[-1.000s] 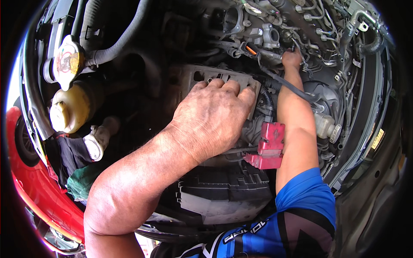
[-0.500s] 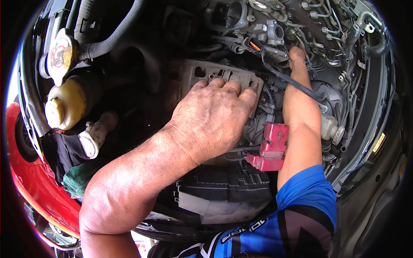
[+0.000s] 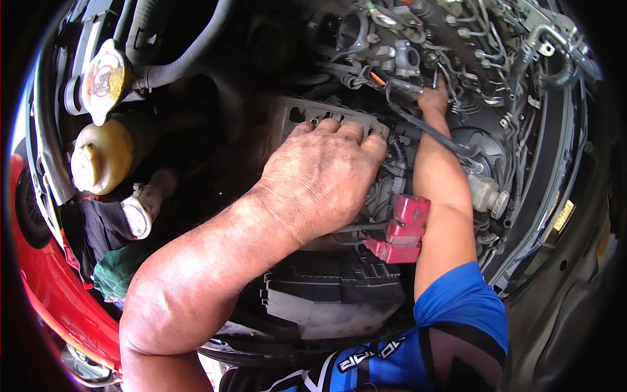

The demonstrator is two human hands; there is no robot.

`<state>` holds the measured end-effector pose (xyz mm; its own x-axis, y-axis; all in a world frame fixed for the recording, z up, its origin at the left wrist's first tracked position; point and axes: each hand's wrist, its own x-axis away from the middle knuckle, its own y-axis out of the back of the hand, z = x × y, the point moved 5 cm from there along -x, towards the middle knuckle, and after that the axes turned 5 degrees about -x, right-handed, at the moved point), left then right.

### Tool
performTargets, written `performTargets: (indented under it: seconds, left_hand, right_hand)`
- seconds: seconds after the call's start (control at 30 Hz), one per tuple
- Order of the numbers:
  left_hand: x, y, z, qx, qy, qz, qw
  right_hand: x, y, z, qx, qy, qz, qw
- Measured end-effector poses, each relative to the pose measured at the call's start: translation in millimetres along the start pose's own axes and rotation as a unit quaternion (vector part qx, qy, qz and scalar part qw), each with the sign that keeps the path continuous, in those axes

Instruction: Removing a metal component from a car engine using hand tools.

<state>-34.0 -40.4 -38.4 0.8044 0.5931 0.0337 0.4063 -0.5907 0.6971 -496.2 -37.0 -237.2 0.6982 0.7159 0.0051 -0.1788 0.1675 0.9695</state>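
My left hand [image 3: 320,176] rests knuckles-up over a grey metal tray with holes [image 3: 372,119]. Its fingers curl down and their tips are hidden, so what they hold, if anything, does not show. Farther off to the right, my right hand [image 3: 434,99] reaches in among the engine's thin metal pipes [image 3: 467,75]. The fingers there are bent closed beside a thin shiny piece [image 3: 435,79], and what they grip is too small and covered to name. A black corrugated hose [image 3: 444,138] crosses over my right forearm.
A red plastic terminal cover [image 3: 408,222] sits against my right forearm. Near me lies a black box [image 3: 333,304]. On the left are a radiator cap [image 3: 106,80], a yellowed reservoir [image 3: 98,157] and cloths [image 3: 114,271]. Another reservoir [image 3: 486,194] stands right of my forearm.
My right hand and forearm have shifted left and slightly back toward me, and the thin shiny piece now shows by its fingers. My left hand stays on the tray. The view has shifted slightly.
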Motion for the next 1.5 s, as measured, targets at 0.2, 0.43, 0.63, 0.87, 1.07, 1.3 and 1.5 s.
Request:
performTargets:
  seconds: [0.2,0.43,0.63,0.87,1.07,1.3,1.5]
  left_hand:
    - [0,4,7,0.003,0.017,-0.004,1.000]
    - [-14,12,2,0.044,0.001,-0.074,0.996]
    - [-5,15,-3,0.071,0.023,-0.027,0.997]
    - [0,-5,0,0.307,0.097,0.016,0.947]
    - [-5,-3,-3,0.477,0.073,0.050,0.874]
    - [-8,-2,0,0.472,0.022,0.033,0.881]
    - [-5,2,-6,0.494,0.022,0.020,0.869]
  right_hand:
    - [74,8,30,-0.235,-0.105,0.085,0.963]
    - [169,93,42,-0.098,-0.196,0.144,0.965]
    - [230,139,85,-0.198,-0.076,0.284,0.935]
    - [269,234,170,-0.355,-0.028,0.436,0.827]
    - [285,271,241,-0.091,0.223,0.358,0.902]
    - [301,271,231,-0.076,0.274,0.289,0.914]
    - [298,267,230,-0.165,0.231,0.198,0.938]
